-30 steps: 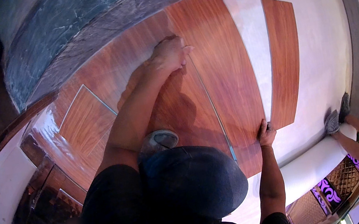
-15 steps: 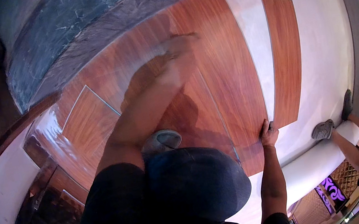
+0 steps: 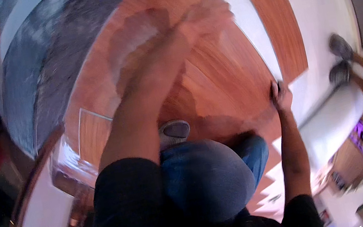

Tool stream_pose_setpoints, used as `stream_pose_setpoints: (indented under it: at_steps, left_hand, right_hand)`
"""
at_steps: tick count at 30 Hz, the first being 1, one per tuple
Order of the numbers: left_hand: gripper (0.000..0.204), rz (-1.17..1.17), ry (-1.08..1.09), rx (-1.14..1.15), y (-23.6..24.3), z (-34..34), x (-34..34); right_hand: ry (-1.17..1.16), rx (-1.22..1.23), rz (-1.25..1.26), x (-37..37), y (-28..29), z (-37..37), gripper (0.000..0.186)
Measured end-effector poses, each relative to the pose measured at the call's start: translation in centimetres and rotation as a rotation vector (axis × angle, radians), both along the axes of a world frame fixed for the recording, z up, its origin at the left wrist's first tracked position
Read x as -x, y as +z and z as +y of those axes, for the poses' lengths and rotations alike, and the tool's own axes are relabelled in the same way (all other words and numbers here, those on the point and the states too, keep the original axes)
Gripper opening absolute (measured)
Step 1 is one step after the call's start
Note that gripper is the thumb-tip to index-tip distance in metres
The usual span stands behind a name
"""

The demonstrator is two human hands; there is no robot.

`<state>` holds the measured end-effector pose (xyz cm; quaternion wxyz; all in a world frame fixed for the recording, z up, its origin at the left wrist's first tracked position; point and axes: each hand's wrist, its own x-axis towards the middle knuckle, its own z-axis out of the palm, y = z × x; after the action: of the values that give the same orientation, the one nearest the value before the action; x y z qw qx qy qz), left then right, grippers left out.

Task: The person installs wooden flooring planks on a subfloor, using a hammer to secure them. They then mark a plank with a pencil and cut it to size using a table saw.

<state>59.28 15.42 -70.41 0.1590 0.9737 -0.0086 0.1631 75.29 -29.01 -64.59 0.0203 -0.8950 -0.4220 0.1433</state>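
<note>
The blurred left hand (image 3: pixel 209 15) and curled right hand (image 3: pixel 281 97) sit well apart at the edge of a long reddish-brown wood-grain plank (image 3: pixel 227 69), beside a smooth white strip of floor (image 3: pixel 247 10), apparently steadying it, though whether either grips I cannot tell.

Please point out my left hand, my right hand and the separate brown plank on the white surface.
Left hand (image 3: pixel 209 15), head view: blurred middle of the hand.
Right hand (image 3: pixel 282 97), head view: middle of the hand.
Separate brown plank (image 3: pixel 274 12), head view: middle of its visible face.
</note>
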Motion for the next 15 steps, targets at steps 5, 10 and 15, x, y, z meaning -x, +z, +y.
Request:
stream_pose_setpoints:
  at_steps: [5,10,15]
  left_hand:
    - [0.022,0.174,0.066,0.162,-3.7,2.8,1.9]
    - [0.024,0.064,0.074,0.011,-4.3,3.2,0.9]
    - [0.029,0.028,0.029,-0.057,-2.2,3.6,-0.4]
  right_hand:
    - [-0.230,0.125,0.091,-1.3,2.2,-5.7,0.045]
    - [-0.313,-0.004,-0.078,-1.0,1.3,-9.6,0.047]
    - [-0.370,-0.084,-0.177,0.8,-1.1,-8.5,0.041]
